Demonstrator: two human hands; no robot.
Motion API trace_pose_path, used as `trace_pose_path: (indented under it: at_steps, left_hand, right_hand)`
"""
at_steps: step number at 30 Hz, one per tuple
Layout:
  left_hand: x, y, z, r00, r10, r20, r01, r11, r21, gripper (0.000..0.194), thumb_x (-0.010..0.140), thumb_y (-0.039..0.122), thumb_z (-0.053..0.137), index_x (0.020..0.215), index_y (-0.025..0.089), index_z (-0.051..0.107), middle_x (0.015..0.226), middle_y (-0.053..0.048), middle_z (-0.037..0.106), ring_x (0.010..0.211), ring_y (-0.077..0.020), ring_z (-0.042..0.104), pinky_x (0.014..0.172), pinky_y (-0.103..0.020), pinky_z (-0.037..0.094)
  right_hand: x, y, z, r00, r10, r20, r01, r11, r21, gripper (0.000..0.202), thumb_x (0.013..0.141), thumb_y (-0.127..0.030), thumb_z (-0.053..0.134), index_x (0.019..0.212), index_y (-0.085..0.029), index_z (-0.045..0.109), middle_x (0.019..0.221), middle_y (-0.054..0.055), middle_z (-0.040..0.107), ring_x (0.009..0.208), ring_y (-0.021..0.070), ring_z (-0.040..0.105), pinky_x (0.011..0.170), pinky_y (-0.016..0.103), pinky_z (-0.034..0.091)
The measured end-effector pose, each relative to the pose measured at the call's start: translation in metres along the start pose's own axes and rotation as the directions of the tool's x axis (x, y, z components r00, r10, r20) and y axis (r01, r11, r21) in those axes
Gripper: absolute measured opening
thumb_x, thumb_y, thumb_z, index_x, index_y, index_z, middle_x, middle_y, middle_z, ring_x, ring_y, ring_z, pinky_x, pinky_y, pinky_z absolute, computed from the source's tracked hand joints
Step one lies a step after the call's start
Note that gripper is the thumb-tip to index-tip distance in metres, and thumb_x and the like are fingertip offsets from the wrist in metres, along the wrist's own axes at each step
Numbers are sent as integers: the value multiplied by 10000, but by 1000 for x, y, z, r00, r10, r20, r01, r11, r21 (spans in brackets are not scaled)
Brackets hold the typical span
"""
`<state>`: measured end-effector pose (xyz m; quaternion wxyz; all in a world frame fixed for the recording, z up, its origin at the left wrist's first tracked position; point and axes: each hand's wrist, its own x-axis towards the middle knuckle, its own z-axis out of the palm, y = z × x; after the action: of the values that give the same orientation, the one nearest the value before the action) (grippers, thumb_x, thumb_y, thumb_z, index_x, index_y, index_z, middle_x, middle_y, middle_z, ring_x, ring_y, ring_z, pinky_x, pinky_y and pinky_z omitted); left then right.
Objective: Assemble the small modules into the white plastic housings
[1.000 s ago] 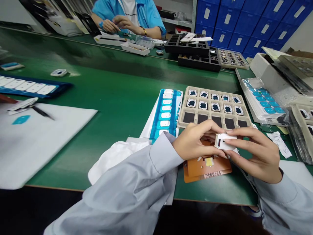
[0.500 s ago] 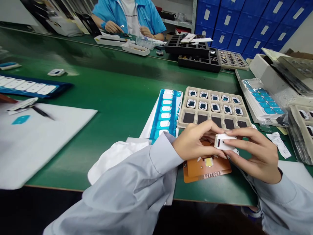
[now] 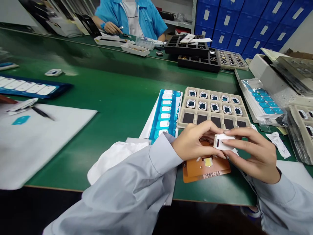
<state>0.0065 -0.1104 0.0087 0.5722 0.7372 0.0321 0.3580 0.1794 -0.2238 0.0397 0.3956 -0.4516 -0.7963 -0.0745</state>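
While the white part [image 3: 228,137] is pinched by the left hand [image 3: 187,143] and right hand [image 3: 262,158] (over the orange plate [image 3: 193,173]), steady two-handed support is judged to be required.

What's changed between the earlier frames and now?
White case and blue-topped piece at far left have both shifted slightly further left. Co-worker's hands, together at first, are now apart. Left hand and right hand still hold the white part, no visible release. Beige tray and orange plate stayed put.
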Motion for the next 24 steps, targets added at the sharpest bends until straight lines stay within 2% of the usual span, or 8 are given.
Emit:
trace_pose_path:
  at_steps: [6, 12, 19, 24]
  left_hand:
    - [-1, 0, -1, 999, 48, 3, -48, 998, 33, 430, 646, 195, 871, 967, 157, 587, 968, -89, 773, 866, -197, 761, 728, -232, 626]
    - [0, -1, -2, 996, 85, 7, -85, 996, 38, 431, 647, 193, 872, 967, 148, 587, 936, -92, 776, 842, -189, 765, 710, -204, 623]
    - [-1, -1, -1, 999, 51, -6, -51, 999, 8, 430, 633, 179, 877, 953, 153, 590, 959, -87, 777, 858, -188, 764, 729, -224, 637]
    - [0, 1, 0, 999, 18, -29, -19, 999, -40, 435, 603, 156, 886, 920, 149, 586, 935, -84, 780, 863, -201, 765, 754, -248, 645]
  right_hand:
    - [0, 0, 0, 1000, -18, 10, 18, 1000, 5, 235, 852, -85, 669, 1066, -182, 676, 1092, 126, 669, 904, 225, 657, 707, 374, 545]
    - [0, 2, 0, 1000, -16, 16, 17, 1000, -4, 220, 870, -109, 664, 1070, -201, 675, 1099, 114, 664, 893, 212, 649, 691, 366, 551]
    - [0, 3, -1, 999, -26, 34, 27, 999, -20, 186, 886, -117, 650, 1055, -187, 681, 1105, 123, 658, 896, 214, 654, 688, 367, 550]
    - [-2, 4, -1, 999, -49, -6, 49, 998, -51, 192, 877, -116, 666, 1049, -200, 688, 1173, 130, 625, 943, 226, 635, 695, 366, 551]
